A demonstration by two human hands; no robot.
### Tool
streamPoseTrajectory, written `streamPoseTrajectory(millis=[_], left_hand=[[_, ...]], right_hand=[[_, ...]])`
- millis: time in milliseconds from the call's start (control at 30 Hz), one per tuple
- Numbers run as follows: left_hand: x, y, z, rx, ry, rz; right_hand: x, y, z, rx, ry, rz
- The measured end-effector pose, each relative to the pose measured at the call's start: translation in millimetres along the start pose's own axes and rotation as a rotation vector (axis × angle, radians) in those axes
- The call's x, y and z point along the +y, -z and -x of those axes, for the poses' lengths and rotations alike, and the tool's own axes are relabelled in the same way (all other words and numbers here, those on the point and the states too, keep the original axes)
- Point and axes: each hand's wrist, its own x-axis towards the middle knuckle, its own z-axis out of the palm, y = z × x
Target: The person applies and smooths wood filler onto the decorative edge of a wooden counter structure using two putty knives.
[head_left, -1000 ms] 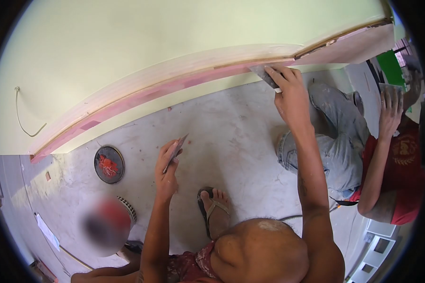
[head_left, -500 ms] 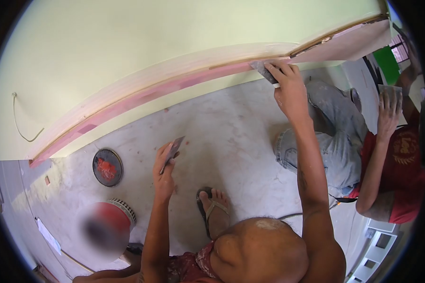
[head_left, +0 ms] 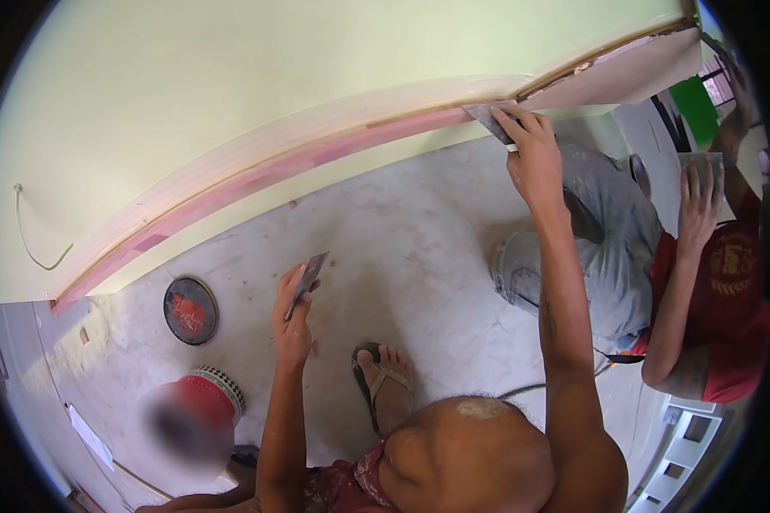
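Note:
My right hand (head_left: pixel 532 156) grips a flat metal putty knife (head_left: pixel 490 122), its blade against the pink edge strip (head_left: pixel 359 141) of the wall ledge, close to the corner. Lower down, over the floor, my left hand (head_left: pixel 291 318) is closed on a second flat blade (head_left: pixel 306 280), tilted upward. Beneath the left end of the strip, a round dark lid (head_left: pixel 191 310) with red-pink paste on it lies on the floor. A red bucket (head_left: pixel 207 400) with a patterned rim stands below the lid, partly blurred.
At the right a co-worker in a red shirt (head_left: pixel 710 291) and jeans (head_left: pixel 612 256) kneels close to my right arm, one hand (head_left: pixel 700 201) holding a flat plate. A cable hangs from the wall (head_left: pixel 222 60) at left. A white slotted frame (head_left: pixel 680 445) lies lower right.
My right hand has shifted slightly right along the ledge with its knife. My left hand stays nearly in place with its blade. The view has tilted slightly.

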Motion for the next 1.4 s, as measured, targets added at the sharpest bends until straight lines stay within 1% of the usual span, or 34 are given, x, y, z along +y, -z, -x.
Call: streamPoseTrajectory(millis=[67, 167, 233, 300, 367, 433, 500, 600, 667, 700, 767, 800, 867, 900, 933, 967, 1000, 1067, 1100, 1133, 1167, 1200, 1233, 1267, 1300, 1333, 1367, 1400], left_hand=[[-4.4, 1.3, 1.1, 0.006, 0.008, -0.048], [0.1, -1.0, -0.4, 0.006, -0.012, -0.037], [-1.9, -0.7, -0.2, 0.006, -0.013, -0.027], [-2.3, -0.2, 1.1, 0.008, -0.018, -0.015], [-1.1, 1.7, 1.3, 0.022, 0.038, -0.065], [-0.4, 0.0, -0.9, 0.03, 0.012, -0.047], [-0.8, 0.4, -0.2, 0.035, -0.007, -0.033], [-2.3, 0.6, 0.9, 0.022, 0.053, -0.007], [-4.6, 0.4, 1.3, 0.029, 0.134, 0.121], [-0.9, -2.8, 0.1, 0.026, 0.13, 0.121], [8.1, -13.9, 2.1, 0.11, 0.301, 0.428], [15.3, -18.7, 2.6, 0.111, 0.3, 0.428], [29.3, -28.3, 2.2, -0.002, 0.473, 0.745], [31.2, -31.4, 4.8, 0.002, 0.473, 0.744], [32.6, -34.2, 8.1, -0.071, 0.522, 1.005], [34.7, -38.0, 9.9, -0.15, 0.565, 1.266], [39.2, -44.3, 9.8, -0.15, 0.564, 1.265], [51.3, -57.8, 8.0, -0.311, 0.563, 1.526], [57.1, -62.8, 9.3, -0.308, 0.563, 1.523], [62.8, -67.1, 11.2, -0.201, 0.576, 1.395], [68.2, -67.9, 11.7, -0.098, 0.584, 1.264], [73.7, -65.3, 13.0, -0.093, 0.58, 1.263], [78.4, -62.9, 14.7, -0.106, 0.518, 1.117], [82.0, -60.4, 15.8, -0.115, 0.458, 0.97], [85.7, -58.3, 16.5, -0.1, 0.458, 0.965], [88.8, -57.6, 13.8, -0.073, 0.383, 0.785], [90.8, -56.3, 12.3, -0.036, 0.308, 0.607], [90.7, -52.8, 11.7, -0.009, 0.303, 0.6]], right_hand=[[7.4, -2.0, 2.4, 0.007, 0.038, -0.012], [11.2, 0.8, 5.4, -0.049, -0.002, 0.037], [10.7, 2.2, 0.6, 0.043, -0.01, 0.0], [14.5, -4.4, 2.4, 0.032, 0.002, -0.011], [17.3, -7.0, 3.5, 0.029, 0.018, -0.023], [18.3, -3.9, 7.6, -0.005, -0.026, 0.013], [16.1, -1.6, 7.3, 0.021, -0.034, -0.001], [15.5, -7.3, 7.1, 0.062, -0.041, -0.029], [19.4, -13.1, 11.0, 0.079, -0.039, -0.043], [19.3, -13.5, 14.1, 0.073, -0.037, -0.047], [18.4, -11.8, 21.8, 0.069, -0.032, -0.052], [13.2, -6.0, 27.0, 0.067, -0.062, -0.1], [-0.8, 5.6, 38.0, 0.066, -0.09, -0.148], [-13.3, 10.8, 44.1, 0.09, -0.057, -0.29], [-28.2, 17.5, 52.2, 0.113, -0.026, -0.432], [-47.8, 27.7, 64.9, 0.023, -0.017, -0.535], [-69.3, 38.0, 77.7, -0.066, -0.007, -0.637], [-106.7, 49.7, 91.4, -0.114, 0.337, -0.858], [-122.8, 47.5, 103.0, -0.18, 0.295, -1.023], [-137.7, 43.1, 116.3, -0.248, 0.251, -1.186], [-149.9, 33.1, 132.0, -0.458, -0.03, -1.357], [-151.0, 23.3, 132.4, -0.415, -0.043, -1.204], [-150.5, 15.0, 128.8, -0.375, -0.051, -1.052], [-143.4, 10.4, 125.0, -0.382, -0.045, -1.058], [-131.1, 8.0, 123.4, -0.435, -0.006, -0.851], [-122.5, 6.6, 123.5, -0.479, 0.036, -0.646], [-120.0, 11.7, 123.2, -0.381, -0.083, -0.716], [-120.8, 20.2, 120.7, -0.284, -0.203, -0.784]])
